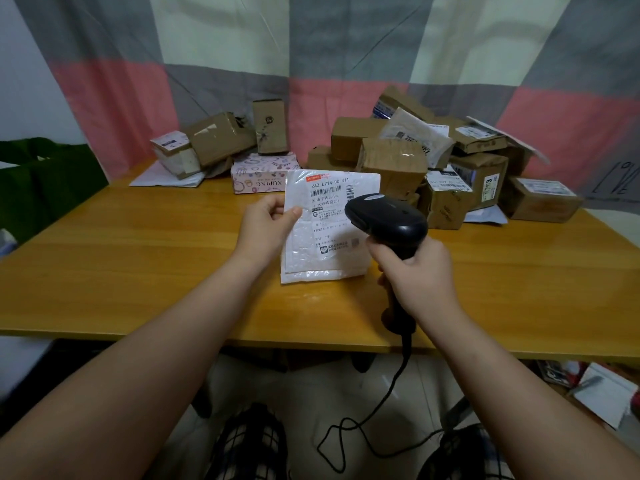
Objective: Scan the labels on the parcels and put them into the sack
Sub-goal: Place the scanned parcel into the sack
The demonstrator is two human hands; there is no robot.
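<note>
My left hand [266, 223] pinches the left edge of a white padded mailer [325, 233], held upright over the wooden table [138, 271] with its printed label and barcode facing me. My right hand [415, 271] grips the handle of a black barcode scanner [388, 220], whose head points at the label from the right and covers part of the mailer's right edge. The scanner's cable [391, 393] hangs down past the table's front edge. A dark green sack [45, 181] sits at the far left beside the table.
Several brown cardboard parcels [450, 168] are heaped at the table's back right. More boxes [214, 136] and a pink patterned box [263, 173] lie at the back centre. Checked curtain hangs behind. Papers lie on the floor at lower right [602, 393].
</note>
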